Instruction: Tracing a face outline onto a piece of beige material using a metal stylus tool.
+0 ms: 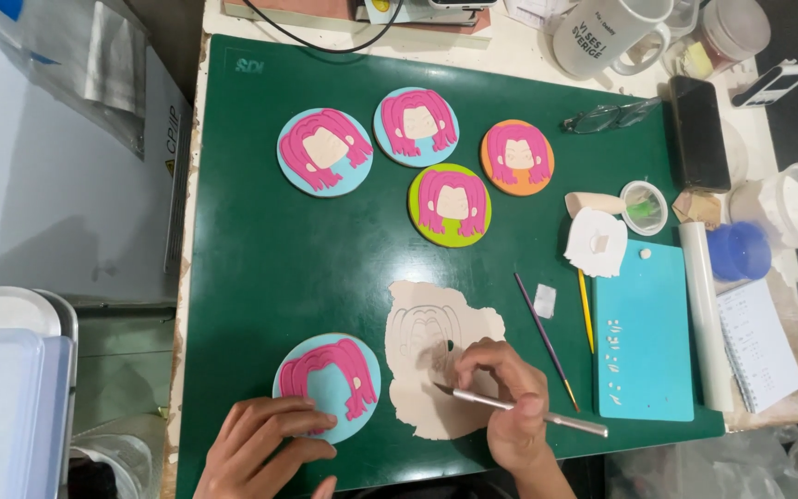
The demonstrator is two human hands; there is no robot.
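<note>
Currently, L to R: left hand [265,444] lies flat w/ fingers spread, gripping nothing, fingertips resting on lower edge of the blue disc [327,386] w/ pink hair shape, at near edge of green mat [260,277]. Just right of disc, not clearly touching it: beige sheet [436,370], rolled thin, hair outline pressed in. Right hand [505,402] clenched round a metal tool [528,413], pen-style; tip meets the sheet approx. mid-left. Four finished discs [417,152] sit farther back on mat. Right of the hand: thin brush [547,342], yellow stick [586,310], teal board [644,333] w/ small white bits.
</note>
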